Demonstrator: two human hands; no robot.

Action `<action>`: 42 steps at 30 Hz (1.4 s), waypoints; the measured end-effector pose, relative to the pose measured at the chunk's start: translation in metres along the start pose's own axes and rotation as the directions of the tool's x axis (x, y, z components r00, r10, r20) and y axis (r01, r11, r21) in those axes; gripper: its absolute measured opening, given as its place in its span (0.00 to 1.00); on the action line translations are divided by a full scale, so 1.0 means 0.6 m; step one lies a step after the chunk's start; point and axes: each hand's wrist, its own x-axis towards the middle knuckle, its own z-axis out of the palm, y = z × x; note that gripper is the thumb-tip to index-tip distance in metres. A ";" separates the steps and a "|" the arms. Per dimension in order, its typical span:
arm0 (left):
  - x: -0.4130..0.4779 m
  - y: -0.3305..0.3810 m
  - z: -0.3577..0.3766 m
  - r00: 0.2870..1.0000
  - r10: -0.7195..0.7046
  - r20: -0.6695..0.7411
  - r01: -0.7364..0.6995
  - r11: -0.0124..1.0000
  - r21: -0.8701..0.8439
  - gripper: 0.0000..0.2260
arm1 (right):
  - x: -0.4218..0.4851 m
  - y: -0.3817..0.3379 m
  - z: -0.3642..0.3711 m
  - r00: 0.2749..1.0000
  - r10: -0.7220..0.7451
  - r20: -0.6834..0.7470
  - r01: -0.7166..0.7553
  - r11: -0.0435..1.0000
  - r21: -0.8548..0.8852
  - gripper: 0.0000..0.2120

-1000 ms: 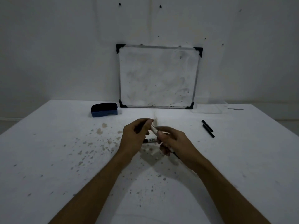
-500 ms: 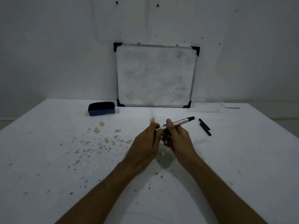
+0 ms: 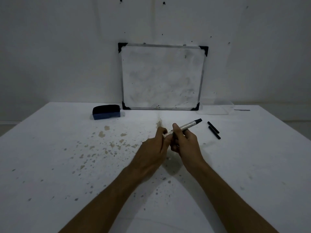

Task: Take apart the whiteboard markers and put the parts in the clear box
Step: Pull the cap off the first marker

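**Marker mid-teardown, plenty of ways to fumble it**

Holding a whiteboard marker (image 3: 184,127) up over the tabletop (image 3: 50,148), black tip end pointing up and right. Right hand (image 3: 185,143) wrapping the silvery barrel, thumb on top. Left hand (image 3: 156,145) pinching the near end, probably working at a plug or end piece there.

Risks, just guessing here: pulling too hard and sending the end piece flying off across the tabletop, or yanking out an ink core and smearing both hands. Also gripping so close to the end that the fingers are blocking the part from coming out at all.

Two black pieces (image 3: 213,130) lying just right of the hands, looking like caps or cores, not yet in the clear box (image 3: 217,108). Easy to be knocking those away with a wrist.

Hard to make out: the near end of the marker, buried under both hands, so no telling whether anything is loosening. Clear box barely showing, sitting at the far right beside the whiteboard (image 3: 161,78), contents unreadable. Dim lighting not helping. Eraser (image 3: 106,112) sitting far left, well apart.
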 end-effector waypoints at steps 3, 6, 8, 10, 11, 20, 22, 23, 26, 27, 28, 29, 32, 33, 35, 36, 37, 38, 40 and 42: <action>0.009 -0.009 -0.007 0.994 0.111 -0.022 -0.106 0.983 0.149 0.22 | -0.001 -0.001 0.002 0.998 0.057 0.039 -0.058 0.998 0.025 0.19; 0.011 -0.007 -0.010 0.979 0.183 -0.094 -0.162 0.966 0.200 0.19 | -0.002 -0.001 0.004 0.997 0.003 0.074 -0.002 1.000 -0.016 0.20; 0.012 0.007 -0.005 0.990 0.068 -0.127 -0.067 0.998 0.016 0.18 | -0.003 0.000 0.009 0.994 -0.058 0.094 0.059 0.998 -0.013 0.19; 0.020 0.022 -0.003 0.978 -0.196 -0.068 0.173 0.951 -0.256 0.24 | -0.003 -0.001 0.013 0.988 -0.133 0.075 0.136 0.990 -0.036 0.17; 0.025 0.025 -0.004 0.952 -0.305 0.003 0.285 0.884 -0.370 0.26 | -0.002 -0.002 0.013 0.984 -0.170 0.060 0.174 0.982 -0.067 0.16; -0.003 0.014 -0.004 0.998 -0.048 -0.047 0.052 0.994 0.099 0.11 | -0.005 0.001 0.007 0.995 0.095 -0.032 -0.093 0.995 0.040 0.19; 0.002 0.008 -0.002 0.994 0.036 -0.107 -0.015 0.981 0.193 0.16 | -0.005 0.000 0.007 0.986 0.166 -0.005 -0.165 0.982 0.093 0.19; 0.004 0.005 -0.001 0.989 0.074 -0.125 -0.042 0.970 0.240 0.18 | -0.004 0.000 0.007 0.985 0.174 0.005 -0.174 0.980 0.097 0.19; 0.005 0.008 -0.003 0.972 0.168 -0.165 -0.101 0.930 0.353 0.22 | -0.004 0.002 0.010 0.988 0.150 0.023 -0.151 0.986 0.073 0.19; 0.005 0.012 -0.003 0.965 0.175 -0.197 -0.097 0.931 0.352 0.23 | -0.002 0.001 0.010 0.992 0.121 0.032 -0.123 0.990 0.064 0.19; 0.006 0.017 -0.002 0.973 0.091 -0.210 -0.036 0.967 0.254 0.25 | -0.002 0.000 0.009 0.996 0.073 0.044 -0.075 0.996 0.047 0.18; 0.010 0.022 0.000 0.978 -0.052 -0.200 0.073 0.992 0.100 0.27 | -0.001 -0.001 0.007 0.998 0.013 0.056 -0.014 1.000 0.022 0.18; 0.031 0.029 0.007 0.921 -0.381 0.078 0.385 0.859 -0.337 0.28 | -0.002 -0.002 0.006 0.990 -0.127 0.054 0.130 0.990 -0.059 0.18; 0.036 0.031 0.005 0.906 -0.402 0.134 0.421 0.822 -0.383 0.27 | -0.002 -0.002 0.007 0.988 -0.147 0.047 0.150 0.986 -0.068 0.18; 0.046 0.022 -0.012 0.860 -0.475 0.186 0.503 0.728 -0.466 0.25 | 0.002 -0.005 0.006 0.986 -0.167 -0.004 0.167 0.985 -0.051 0.17; 0.050 0.013 -0.026 0.820 -0.532 0.211 0.549 0.625 -0.555 0.23 | 0.008 -0.008 -0.001 0.985 -0.161 -0.066 0.161 0.987 -0.004 0.17; 0.051 0.003 -0.045 0.786 -0.573 0.233 0.569 0.524 -0.633 0.21 | 0.015 -0.012 -0.013 0.983 -0.130 -0.133 0.142 0.986 0.085 0.16; 0.052 -0.015 -0.063 0.771 -0.605 0.198 0.556 0.487 -0.673 0.20 | 0.023 -0.016 -0.028 0.982 -0.073 -0.173 0.108 0.974 0.201 0.15; 0.048 -0.052 -0.091 0.774 -0.634 -0.009 0.522 0.646 -0.557 0.23 | 0.029 -0.018 -0.048 0.986 0.087 -0.140 -0.022 0.910 0.415 0.15; 0.037 -0.079 -0.102 0.796 -0.576 -0.186 0.513 0.805 -0.297 0.25 | 0.028 -0.011 -0.049 0.975 0.220 -0.040 -0.171 0.848 0.501 0.16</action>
